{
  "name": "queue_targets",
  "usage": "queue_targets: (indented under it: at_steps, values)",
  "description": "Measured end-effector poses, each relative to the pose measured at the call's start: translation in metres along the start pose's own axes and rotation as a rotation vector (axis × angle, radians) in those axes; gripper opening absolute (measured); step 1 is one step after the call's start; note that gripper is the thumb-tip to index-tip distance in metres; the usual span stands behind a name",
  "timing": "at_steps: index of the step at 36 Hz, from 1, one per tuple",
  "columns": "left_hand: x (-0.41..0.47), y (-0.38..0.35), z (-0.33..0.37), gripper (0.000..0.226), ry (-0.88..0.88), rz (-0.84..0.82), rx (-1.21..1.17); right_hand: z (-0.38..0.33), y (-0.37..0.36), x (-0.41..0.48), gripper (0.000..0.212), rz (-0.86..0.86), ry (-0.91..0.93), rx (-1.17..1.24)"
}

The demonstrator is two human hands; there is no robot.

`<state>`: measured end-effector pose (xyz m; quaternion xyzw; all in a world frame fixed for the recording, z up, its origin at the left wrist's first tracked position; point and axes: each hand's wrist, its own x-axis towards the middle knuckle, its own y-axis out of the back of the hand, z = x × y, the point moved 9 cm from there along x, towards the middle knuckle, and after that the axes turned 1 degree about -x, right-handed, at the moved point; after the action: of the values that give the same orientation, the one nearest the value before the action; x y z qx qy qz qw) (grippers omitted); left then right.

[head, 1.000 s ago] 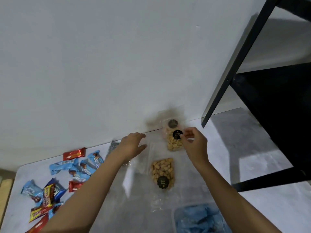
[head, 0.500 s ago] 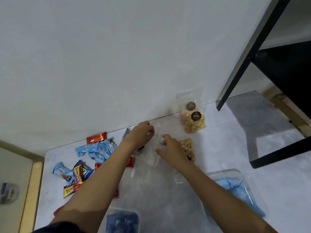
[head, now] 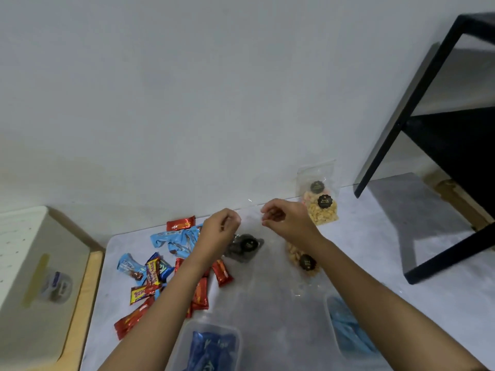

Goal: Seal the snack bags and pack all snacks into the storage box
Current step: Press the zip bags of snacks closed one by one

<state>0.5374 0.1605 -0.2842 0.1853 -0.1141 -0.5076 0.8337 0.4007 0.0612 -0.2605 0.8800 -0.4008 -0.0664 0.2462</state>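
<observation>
My left hand (head: 220,226) and my right hand (head: 284,221) are raised side by side over the table, each pinching the top edge of a clear snack bag (head: 245,246) with dark contents that hangs between them. A bag of pale nuts with a black label (head: 321,208) stands against the wall, to the right of my right hand. Another nut bag (head: 304,261) lies flat beside my right forearm. Red, blue and yellow wrapped snacks (head: 160,266) are scattered to the left. A clear storage box (head: 184,341) holding blue packets sits at the near edge.
A second clear container (head: 330,314) with blue contents lies at the lower right. A black metal shelf frame (head: 417,108) stands over the table's right side. A white cabinet (head: 32,263) and a wooden edge (head: 85,298) border the left. The wall is close behind.
Both hands have lifted off the table and come together on the top of the dark-filled bag. My right hand left the nut bags. The view has swung left.
</observation>
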Motion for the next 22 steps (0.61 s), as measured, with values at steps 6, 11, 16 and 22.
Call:
queue_targets:
  at_steps: [6, 11, 16, 22]
  values:
    - [-0.038, -0.006, 0.006, 0.008, -0.022, 0.04, -0.212, -0.031, -0.015, -0.014, 0.013, -0.251, 0.181, -0.308]
    - [-0.062, -0.008, -0.003, 0.013, 0.025, 0.084, -0.279, -0.032, -0.017, -0.034, 0.013, -0.283, 0.256, -0.466]
    - [-0.072, -0.006, -0.014, 0.014, 0.084, 0.106, -0.302, -0.022, -0.004, -0.048, 0.011, -0.167, 0.284, -0.483]
    - [-0.081, 0.0, -0.017, 0.016, 0.115, 0.144, -0.344, -0.01, 0.015, -0.058, 0.011, -0.018, 0.155, -0.223]
